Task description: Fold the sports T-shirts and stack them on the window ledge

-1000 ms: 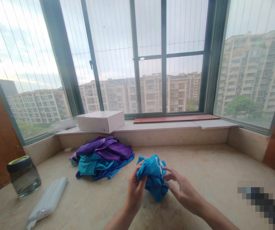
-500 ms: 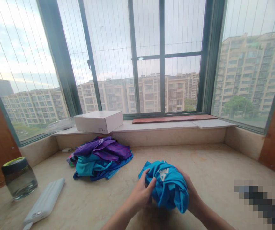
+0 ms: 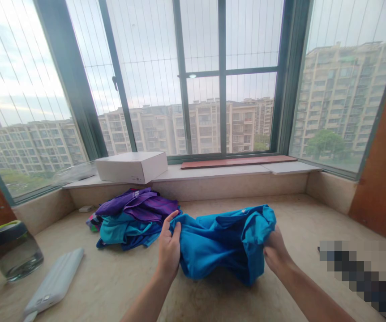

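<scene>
A bright blue garment (image 3: 209,250), probably a shirt, is stretched between my two hands just above the stone surface. My left hand (image 3: 170,246) pinches its left edge, thumb and fingers closed on the cloth. At the opposite end my right hand (image 3: 276,250) is closed on the bunched fabric, its fingers partly hidden behind it. The cloth sags in the middle and folds over on the right. Behind my left hand lies a heap of crumpled clothes (image 3: 139,210), purple on top with teal and dark blue below.
On the left stand a water bottle (image 3: 15,255) and a pale power bank-like device (image 3: 55,281). A white box (image 3: 132,167) and a reddish-brown board (image 3: 236,162) rest on the window ledge (image 3: 213,174). Something dark and pixelated (image 3: 361,277) lies at the right.
The blue garment went from a crumpled bundle to being spread sideways. My hands have moved apart, left hand leftward, right hand slightly right and up. The view shifted a little.
</scene>
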Demonstrator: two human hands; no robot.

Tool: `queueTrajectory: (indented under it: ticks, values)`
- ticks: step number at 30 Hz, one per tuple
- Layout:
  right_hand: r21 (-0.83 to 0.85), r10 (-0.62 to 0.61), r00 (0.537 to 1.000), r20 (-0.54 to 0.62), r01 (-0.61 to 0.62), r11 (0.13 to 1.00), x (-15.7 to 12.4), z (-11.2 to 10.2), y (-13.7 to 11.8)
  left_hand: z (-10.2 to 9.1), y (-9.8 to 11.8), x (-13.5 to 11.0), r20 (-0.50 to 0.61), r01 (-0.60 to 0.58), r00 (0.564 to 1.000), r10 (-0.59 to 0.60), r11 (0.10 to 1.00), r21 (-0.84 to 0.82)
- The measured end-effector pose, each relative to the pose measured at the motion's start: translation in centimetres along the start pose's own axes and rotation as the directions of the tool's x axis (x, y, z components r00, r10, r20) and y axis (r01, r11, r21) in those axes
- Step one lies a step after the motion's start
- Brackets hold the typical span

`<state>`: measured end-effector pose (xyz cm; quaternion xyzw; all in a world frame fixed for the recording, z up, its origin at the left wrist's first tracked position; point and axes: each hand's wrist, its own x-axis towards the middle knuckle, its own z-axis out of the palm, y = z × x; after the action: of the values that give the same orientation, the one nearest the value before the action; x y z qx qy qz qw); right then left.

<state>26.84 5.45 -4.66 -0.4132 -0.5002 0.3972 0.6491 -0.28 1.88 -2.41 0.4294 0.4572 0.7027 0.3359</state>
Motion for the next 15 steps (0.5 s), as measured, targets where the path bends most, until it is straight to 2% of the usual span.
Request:
queueTrajectory:
  ticks: [2,4,6,7,10,12,13,15]
  values:
    - [-0.116,-0.038,0.999,-0.037,0.033,0.993,0.6,0.0,0.6,-0.3,0.5,0.2,-0.014,-0.070,0.997,0.070,0.997,0.019]
    - [-0.304,-0.135,0.990,-0.046,0.115,0.946,0.7,0.2,1.5,-0.3,0.6,0.0,0.011,-0.115,0.993,0.115,0.992,0.060]
    - [-0.453,-0.221,0.975,0.036,0.213,0.866,0.2,0.5,2.5,0.0,0.6,-0.5,0.061,-0.135,0.990,0.129,0.985,0.104]
    - [-0.508,-0.236,0.965,0.119,0.263,0.820,-0.2,0.7,3.0,0.2,0.7,-0.8,0.096,-0.144,0.987,0.132,0.981,0.129]
    - [-0.654,-0.128,0.910,0.395,0.376,0.656,-1.4,1.1,3.9,0.7,0.6,-1.7,0.254,-0.189,0.958,0.133,0.959,0.212]
    - [-0.731,-0.001,0.880,0.475,0.395,0.556,-1.7,1.3,3.9,0.8,0.3,-2.4,0.390,-0.228,0.915,0.107,0.933,0.279]
    - [-0.741,0.038,0.871,0.490,0.393,0.544,-1.8,1.4,3.6,0.8,-0.1,-2.7,0.455,-0.245,0.887,0.079,0.917,0.316]
    - [-0.678,0.019,0.861,0.508,0.387,0.625,-1.8,1.5,2.8,0.9,-1.1,-3.3,0.560,-0.274,0.829,0.010,0.879,0.389]
